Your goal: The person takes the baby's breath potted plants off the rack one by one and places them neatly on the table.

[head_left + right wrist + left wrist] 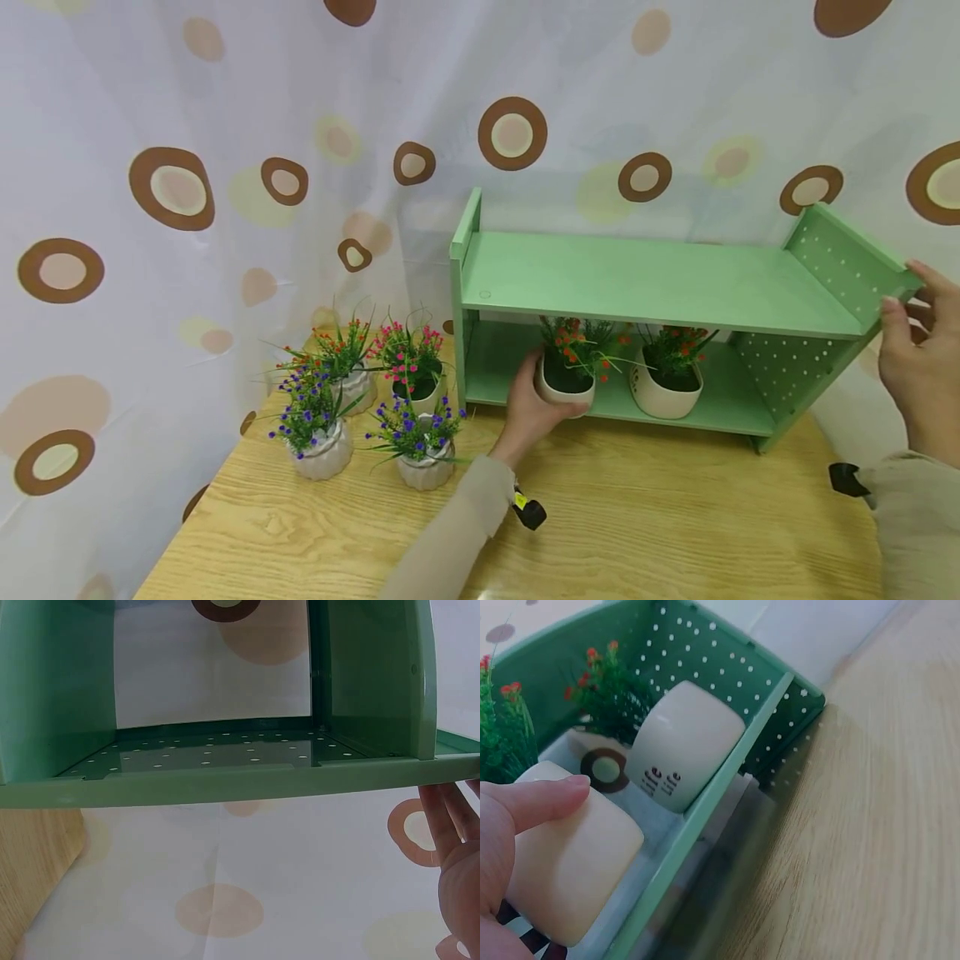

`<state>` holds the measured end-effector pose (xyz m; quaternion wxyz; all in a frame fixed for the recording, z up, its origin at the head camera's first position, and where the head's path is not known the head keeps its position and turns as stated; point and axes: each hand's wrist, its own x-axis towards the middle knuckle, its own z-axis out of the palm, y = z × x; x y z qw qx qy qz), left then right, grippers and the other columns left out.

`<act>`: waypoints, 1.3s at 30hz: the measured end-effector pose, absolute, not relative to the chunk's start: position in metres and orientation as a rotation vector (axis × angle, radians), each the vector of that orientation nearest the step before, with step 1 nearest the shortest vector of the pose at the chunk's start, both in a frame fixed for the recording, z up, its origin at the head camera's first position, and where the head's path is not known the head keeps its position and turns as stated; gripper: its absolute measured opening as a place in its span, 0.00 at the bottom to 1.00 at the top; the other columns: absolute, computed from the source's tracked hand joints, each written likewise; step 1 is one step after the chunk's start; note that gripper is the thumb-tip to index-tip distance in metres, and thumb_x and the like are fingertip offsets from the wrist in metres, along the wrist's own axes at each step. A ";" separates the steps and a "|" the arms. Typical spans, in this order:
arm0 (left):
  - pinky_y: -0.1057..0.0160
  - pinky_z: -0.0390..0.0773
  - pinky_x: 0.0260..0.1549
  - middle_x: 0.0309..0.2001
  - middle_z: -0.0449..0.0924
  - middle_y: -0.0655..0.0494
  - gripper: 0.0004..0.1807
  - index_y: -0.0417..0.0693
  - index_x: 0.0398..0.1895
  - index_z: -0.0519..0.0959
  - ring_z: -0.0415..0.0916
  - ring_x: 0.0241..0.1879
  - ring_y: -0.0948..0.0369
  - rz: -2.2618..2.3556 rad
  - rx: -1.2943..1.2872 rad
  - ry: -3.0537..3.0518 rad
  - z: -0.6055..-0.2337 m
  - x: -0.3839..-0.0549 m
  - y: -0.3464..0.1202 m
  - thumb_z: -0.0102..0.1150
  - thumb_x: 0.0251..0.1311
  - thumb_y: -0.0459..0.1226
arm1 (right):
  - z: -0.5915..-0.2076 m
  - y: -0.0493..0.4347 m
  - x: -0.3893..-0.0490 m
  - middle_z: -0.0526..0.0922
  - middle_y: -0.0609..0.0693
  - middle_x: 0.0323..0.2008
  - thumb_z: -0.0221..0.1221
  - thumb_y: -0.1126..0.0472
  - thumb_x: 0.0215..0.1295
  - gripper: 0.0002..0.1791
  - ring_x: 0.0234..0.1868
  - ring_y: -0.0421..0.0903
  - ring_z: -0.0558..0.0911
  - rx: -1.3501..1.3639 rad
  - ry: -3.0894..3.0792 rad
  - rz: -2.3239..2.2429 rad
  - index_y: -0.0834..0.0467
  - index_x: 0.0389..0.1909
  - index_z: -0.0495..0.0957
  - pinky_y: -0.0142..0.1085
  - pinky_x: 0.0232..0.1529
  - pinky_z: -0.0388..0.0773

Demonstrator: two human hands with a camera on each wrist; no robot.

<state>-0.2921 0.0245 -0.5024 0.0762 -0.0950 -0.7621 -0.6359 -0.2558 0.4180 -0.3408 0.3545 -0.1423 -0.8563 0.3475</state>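
In the head view my left hand (pixel 528 412) grips a white flower pot (pixel 567 398) with orange-red flowers, at the front of the shelf's lower board. The left wrist view shows my thumb across that pot (pixel 577 862); the far fingers are hidden. Right of it, a second white pot (pixel 667 392) with red flowers stands on the same board. It bears the printed word "life" in the left wrist view. My right hand (pixel 926 358) holds the upper front corner of the green shelf's (pixel 660 279) right side panel, thumb and fingers at its edge.
Left of the shelf, several potted plants stand on the wooden table (pixel 660 517): a pink-flowered one (pixel 408 354), a red-flowered one (pixel 348 379), and purple-flowered ones (pixel 426 467) in pale ribbed pots. A curtain (pixel 450 67) patterned with circles hangs behind.
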 end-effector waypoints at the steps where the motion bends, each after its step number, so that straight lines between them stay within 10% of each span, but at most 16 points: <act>1: 0.52 0.76 0.64 0.72 0.71 0.58 0.61 0.62 0.80 0.61 0.73 0.67 0.56 -1.910 -0.293 -2.290 -0.502 -0.289 0.023 0.87 0.40 0.39 | -0.341 0.419 -0.257 0.63 0.51 0.78 0.39 0.54 0.85 0.29 0.77 0.45 0.65 -0.364 -2.211 0.899 0.27 0.80 0.52 0.34 0.79 0.59; 39: 0.48 0.66 0.75 0.78 0.63 0.59 0.61 0.65 0.82 0.55 0.61 0.77 0.54 -2.006 -0.593 -2.508 -0.504 -0.188 -0.040 0.85 0.46 0.42 | -0.346 0.423 -0.260 0.64 0.51 0.77 0.40 0.55 0.85 0.29 0.74 0.41 0.67 -0.341 -2.191 0.901 0.27 0.79 0.53 0.32 0.78 0.60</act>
